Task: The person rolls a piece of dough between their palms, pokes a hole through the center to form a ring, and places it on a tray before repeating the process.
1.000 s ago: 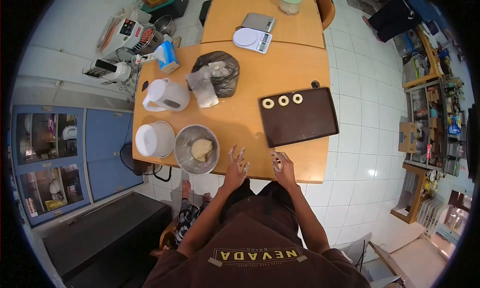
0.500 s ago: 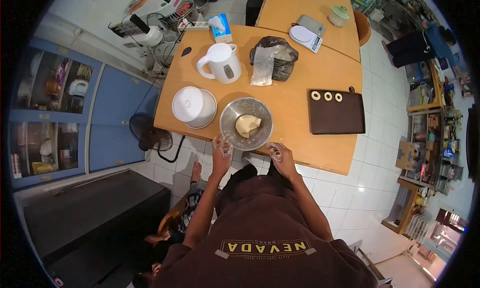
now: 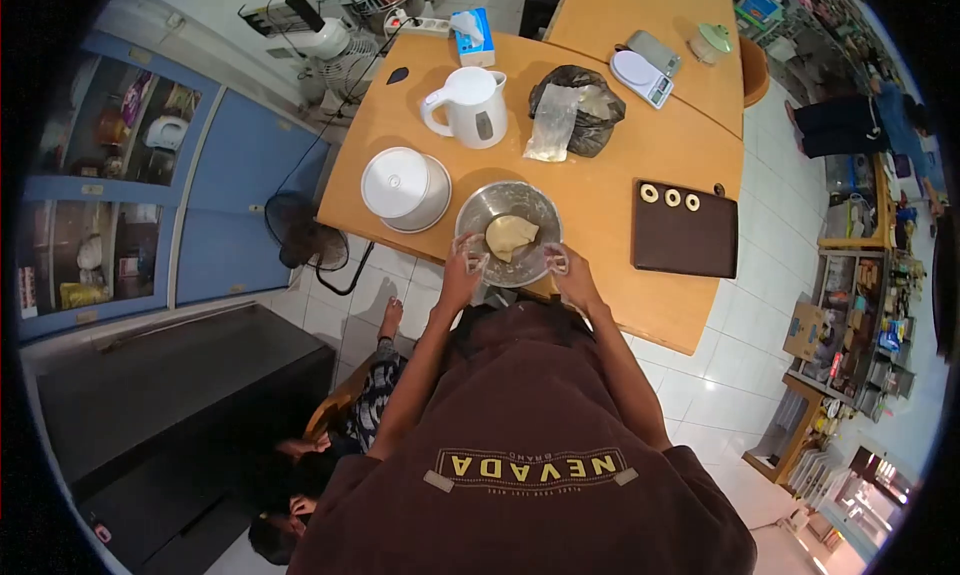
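A metal mixing bowl (image 3: 535,200) stands at the table's near edge with a pale lump of dough (image 3: 511,238) inside. My left hand (image 3: 462,272), in a clear plastic glove, is at the bowl's near-left rim with its fingers curled over it. Opposite, my right hand (image 3: 574,279), gloved the same way, has bent fingers at the near-right rim. Neither hand visibly touches the dough. To the bowl's left is a white lidded tub (image 3: 405,188). Several pale rings of dough (image 3: 672,199), near one edge, lie on a dark baking tray (image 3: 685,240) to the right.
Farther back on the table (image 3: 400,105) stand a white kettle (image 3: 475,110), a tissue box (image 3: 473,39), a black plastic bag (image 3: 598,125), a clear bag of white powder (image 3: 552,125) and a scale (image 3: 641,77). A seated person (image 3: 375,400) is at my left; another stands far right.
My right hand has come inward to the bowl's rim, and my left hand has moved up onto its edge. The view has shifted and turned slightly. Bowl and dough keep their place.
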Available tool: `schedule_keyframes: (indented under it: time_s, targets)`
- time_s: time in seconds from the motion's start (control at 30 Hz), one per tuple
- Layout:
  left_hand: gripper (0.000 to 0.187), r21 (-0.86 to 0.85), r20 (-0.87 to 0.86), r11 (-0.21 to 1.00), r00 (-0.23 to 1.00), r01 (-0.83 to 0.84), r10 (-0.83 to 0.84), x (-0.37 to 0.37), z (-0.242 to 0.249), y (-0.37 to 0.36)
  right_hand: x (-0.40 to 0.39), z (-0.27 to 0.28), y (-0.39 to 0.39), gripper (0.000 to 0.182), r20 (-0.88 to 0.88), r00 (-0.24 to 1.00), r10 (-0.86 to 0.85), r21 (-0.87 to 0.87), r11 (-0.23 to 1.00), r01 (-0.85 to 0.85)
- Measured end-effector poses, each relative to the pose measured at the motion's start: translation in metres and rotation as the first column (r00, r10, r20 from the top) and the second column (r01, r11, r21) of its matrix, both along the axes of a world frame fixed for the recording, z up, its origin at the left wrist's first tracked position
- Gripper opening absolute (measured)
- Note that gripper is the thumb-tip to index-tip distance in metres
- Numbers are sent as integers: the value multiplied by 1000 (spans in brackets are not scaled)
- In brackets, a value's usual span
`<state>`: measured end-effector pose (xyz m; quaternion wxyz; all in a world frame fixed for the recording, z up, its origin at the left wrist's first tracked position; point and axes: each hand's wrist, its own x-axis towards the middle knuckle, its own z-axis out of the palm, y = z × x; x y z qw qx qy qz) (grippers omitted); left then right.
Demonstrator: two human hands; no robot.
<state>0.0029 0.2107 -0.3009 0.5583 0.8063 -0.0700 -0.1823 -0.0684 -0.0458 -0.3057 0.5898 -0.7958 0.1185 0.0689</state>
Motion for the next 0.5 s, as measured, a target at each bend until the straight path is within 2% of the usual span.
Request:
schedule_keyframes:
  time_s: [0.07,0.1,0.2,0.27,0.3,0.4,0.5]
  targets:
    - [45,80,44,996,998,35,-39,10,-1,-2,14,-9,-5,32,-16,1000,-6,27,1000,7]
    - [46,125,74,990,995,58,-67,13,-3,-2,20,-9,-6,35,-70,998,-8,92,996,14]
    - [52,187,88,978,990,92,-110,29,-26,-12,32,-60,-10,39,-189,980,-62,372,919,130]
    - [55,245,129,958,974,148,-183,40,-36,-19,37,-89,-11,41,-221,973,-71,413,897,159]
    - [65,263,98,943,966,206,-238,46,-37,-24,34,-96,-7,43,-244,967,-78,433,883,181]
    - [82,440,82,820,893,367,-443,64,-80,-36,45,-72,7,46,-295,944,-150,336,908,250]
    - [99,568,-31,714,878,409,-478,76,-92,-53,53,-89,17,50,-286,947,-148,393,883,256]
